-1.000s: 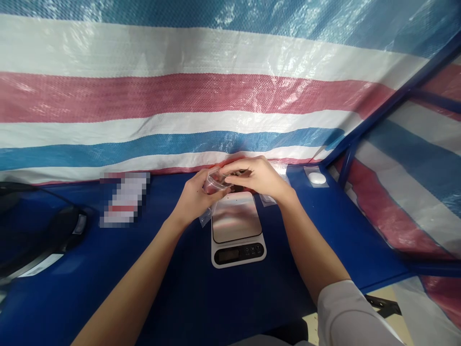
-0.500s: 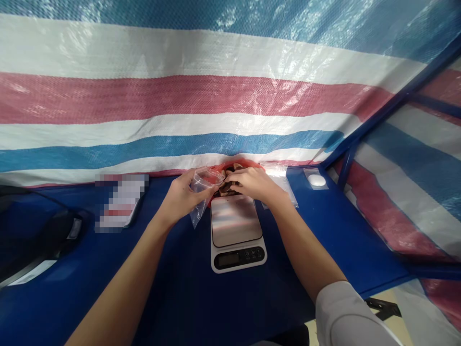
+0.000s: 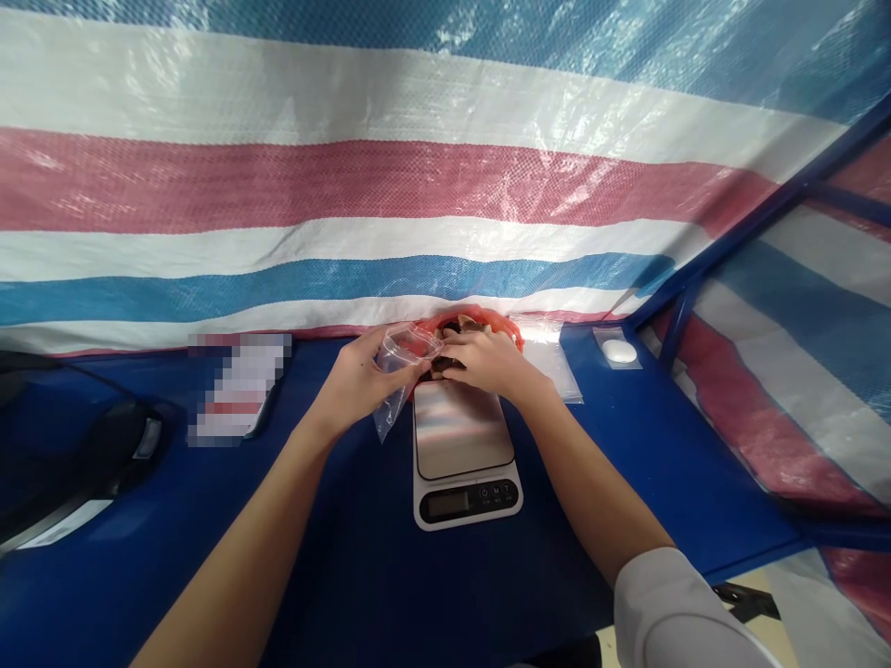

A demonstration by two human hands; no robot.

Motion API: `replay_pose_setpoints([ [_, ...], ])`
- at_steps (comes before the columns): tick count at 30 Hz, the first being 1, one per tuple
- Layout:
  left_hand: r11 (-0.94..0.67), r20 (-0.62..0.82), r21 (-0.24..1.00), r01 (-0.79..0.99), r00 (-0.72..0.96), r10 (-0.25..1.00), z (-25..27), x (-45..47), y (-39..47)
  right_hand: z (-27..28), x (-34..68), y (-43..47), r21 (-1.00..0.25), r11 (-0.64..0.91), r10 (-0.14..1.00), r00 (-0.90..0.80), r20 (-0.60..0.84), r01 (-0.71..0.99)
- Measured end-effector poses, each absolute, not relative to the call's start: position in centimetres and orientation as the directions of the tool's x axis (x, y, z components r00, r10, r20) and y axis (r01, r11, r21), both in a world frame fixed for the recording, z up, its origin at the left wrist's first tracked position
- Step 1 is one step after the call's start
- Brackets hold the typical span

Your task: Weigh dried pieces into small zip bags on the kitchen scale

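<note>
My left hand (image 3: pixel 358 380) is closed on a clear plastic bag (image 3: pixel 391 408), pinching it near its open mouth beside the scale's far left corner. My right hand (image 3: pixel 487 360) reaches over the far edge of the scale, with curled fingers among brown dried pieces (image 3: pixel 473 325) and close to the bag's mouth. Whatever those fingers grip is too hidden to tell. The brown pieces lie in an open red plastic bag (image 3: pixel 511 327) behind the scale. Below both hands sits a white kitchen scale (image 3: pixel 465 431) with a bare steel plate and a dark display.
Flat clear bags (image 3: pixel 553 366) lie right of the red bag, and a small packet with a white oval item (image 3: pixel 619 351) is farther right. A blurred-out phone-like object (image 3: pixel 243 385) and a black item (image 3: pixel 132 436) lie left on the blue table (image 3: pixel 390 575). Striped sheeting rises behind.
The view has shifted slightly, moving the scene a little to the right. My right fingers have curled in closer to the clear bag's mouth; my left hand keeps its hold.
</note>
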State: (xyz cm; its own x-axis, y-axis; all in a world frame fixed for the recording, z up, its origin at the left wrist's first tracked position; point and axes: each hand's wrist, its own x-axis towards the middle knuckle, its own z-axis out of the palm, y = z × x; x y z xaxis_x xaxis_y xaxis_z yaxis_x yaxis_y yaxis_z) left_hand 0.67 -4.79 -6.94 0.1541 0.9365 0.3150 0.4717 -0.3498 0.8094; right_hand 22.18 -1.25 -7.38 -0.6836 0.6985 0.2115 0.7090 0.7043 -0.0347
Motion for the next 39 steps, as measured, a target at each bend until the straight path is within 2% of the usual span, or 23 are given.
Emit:
replay_pose_setpoints([
  [11,-0.379,0.332,0.785,0.489,0.183,0.925,-6.7,0.8,-4.9,-8.3,23.2,-0.1,-0.147,0.700,0.705,-0.643,0.300,0.699],
  [16,-0.351,0.313,0.785,0.510,0.163,0.936,-6.9,0.6,-4.7,-9.3,23.0,0.3,-0.098,0.718,0.663,-0.634,0.398,0.690],
  [24,-0.309,0.285,0.788,0.532,0.129,0.950,-6.7,0.1,-4.5,-9.6,22.2,0.1,0.004,0.738,0.604,-0.663,0.442,0.675],
  [32,-0.324,0.304,0.786,0.526,0.127,0.944,-7.0,-0.2,-4.3,-10.0,23.1,0.7,-0.038,0.771,0.585,-0.685,0.434,0.635],
  [36,-0.318,0.300,0.787,0.529,0.122,0.946,-6.9,-0.2,-4.4,-9.7,23.9,0.9,-0.074,0.782,0.596,-0.708,0.378,0.619],
  [39,-0.312,0.296,0.790,0.529,0.117,0.948,-6.9,-0.2,-4.5,-9.3,24.1,0.8,-0.049,0.780,0.601,-0.724,0.338,0.624],
])
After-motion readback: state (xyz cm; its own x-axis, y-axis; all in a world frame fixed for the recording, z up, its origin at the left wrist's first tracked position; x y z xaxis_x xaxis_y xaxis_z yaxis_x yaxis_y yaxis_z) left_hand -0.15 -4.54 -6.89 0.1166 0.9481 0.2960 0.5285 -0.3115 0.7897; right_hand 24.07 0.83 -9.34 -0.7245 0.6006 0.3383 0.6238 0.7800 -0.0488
